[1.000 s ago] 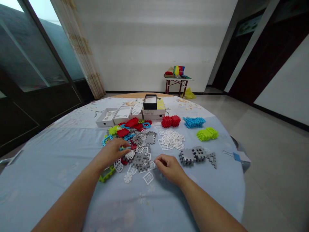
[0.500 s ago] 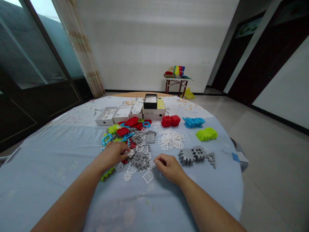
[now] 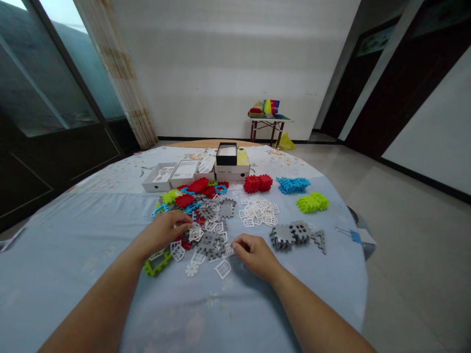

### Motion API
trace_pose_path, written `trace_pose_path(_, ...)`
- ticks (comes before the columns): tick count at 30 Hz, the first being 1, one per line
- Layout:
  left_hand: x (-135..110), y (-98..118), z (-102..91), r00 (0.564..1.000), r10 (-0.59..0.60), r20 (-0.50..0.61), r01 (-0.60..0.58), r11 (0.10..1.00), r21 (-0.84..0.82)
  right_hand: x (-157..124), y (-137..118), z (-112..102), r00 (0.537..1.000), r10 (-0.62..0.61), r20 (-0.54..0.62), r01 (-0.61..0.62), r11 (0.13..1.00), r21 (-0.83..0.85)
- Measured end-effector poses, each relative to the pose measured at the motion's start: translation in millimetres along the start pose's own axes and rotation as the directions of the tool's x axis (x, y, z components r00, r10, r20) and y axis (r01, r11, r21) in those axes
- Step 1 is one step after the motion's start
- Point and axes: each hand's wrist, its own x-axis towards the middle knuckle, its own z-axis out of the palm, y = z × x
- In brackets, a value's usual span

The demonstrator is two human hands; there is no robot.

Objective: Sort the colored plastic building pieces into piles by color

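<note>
My left hand is over the left side of a mixed pile of plastic building pieces, fingers stretched out and thumb apart. Just off its fingertips lies a white lattice piece. My right hand rests at the pile's right edge with curled fingers; whatever they hold, if anything, is hidden. Beside its fingertips is a white window piece. Grey toothed plates lie between the hands. A green frame sits below my left wrist, and a white toothed disc lies nearer me.
Sorted piles stand to the right: white windows, grey plates, red pieces, blue pieces and green pieces. Behind are open white boxes and a black box. The round table's edge curves on the right.
My left hand has drawn slightly back to the left from the white lattice piece, its fingers more apart. More of the green frame shows. My right hand keeps its place beside the pile.
</note>
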Motion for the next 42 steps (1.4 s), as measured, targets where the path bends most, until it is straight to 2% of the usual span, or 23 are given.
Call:
trace_pose_path(2,3.2,8.4,-0.5,0.997,0.004,-0.082,-0.009,0.998,-0.064,0.3,0.0,0.7,1.0,0.004,-0.001,-0.004,1.0,-0.002)
trace_pose_path(3,5.4,14.5,0.2,0.996,0.001,-0.089,-0.011,0.995,-0.102,0.4,-0.1,1.1,1.0,0.005,0.0,-0.005,1.0,-0.003)
trace_pose_path(6,17.2,37.5,8.9,0.999,0.048,0.012,-0.045,0.978,-0.202,1.0,-0.6,2.0,1.0,0.008,0.002,-0.008,1.0,0.0)
trace_pose_path(8,31.1,52.8,21.0,0.989,0.113,0.099,-0.084,0.963,-0.255,1.2,-1.2,2.1,1.0,0.01,-0.001,-0.01,1.0,0.01)
trace_pose_path(10,50.1,65.7,36.8,0.978,0.156,0.137,-0.105,0.941,-0.322,1.3,-1.6,1.7,1.0,0.01,-0.005,-0.01,1.0,0.021)
trace_pose_path(14,89.6,80.3,62.8,0.993,0.118,0.029,-0.083,0.834,-0.545,1.4,-1.3,0.2,1.0,0.014,-0.006,-0.014,0.999,0.033)
trace_pose_path(17,100.0,79.9,64.8,0.994,0.086,-0.067,-0.109,0.827,-0.552,1.6,-0.9,-0.4,1.0,0.017,-0.005,-0.017,0.999,0.039)
trace_pose_path(20,85.6,69.1,53.7,0.991,0.097,-0.091,-0.128,0.879,-0.459,1.8,-0.7,0.0,1.0,0.024,0.001,-0.024,0.999,0.039)
trace_pose_path(26,30.1,28.4,30.5,0.995,0.066,0.071,-0.047,0.969,-0.244,1.8,0.7,1.4,1.0,0.013,0.01,-0.013,1.0,0.024)
trace_pose_path(29,12.2,12.3,25.1,0.992,0.047,0.115,-0.027,0.985,-0.173,1.6,0.0,0.9,1.0,0.021,0.007,-0.021,1.0,0.003)
trace_pose_path(32,4.6,4.9,21.3,0.993,0.029,0.113,-0.015,0.992,-0.125,1.4,-1.5,0.0,1.0,0.022,0.003,-0.022,1.0,-0.005)
trace_pose_path(37,4.9,-2.3,21.1,0.994,0.105,0.044,-0.106,0.994,0.023,1.1,-1.4,-0.4,1.0,0.024,-0.002,-0.024,1.0,-0.01)
trace_pose_path(42,5.5,-8.3,26.6,0.99,0.118,0.074,-0.129,0.977,0.17,0.9,-2.0,-1.1,0.999,0.041,0.003,-0.041,0.999,-0.007)
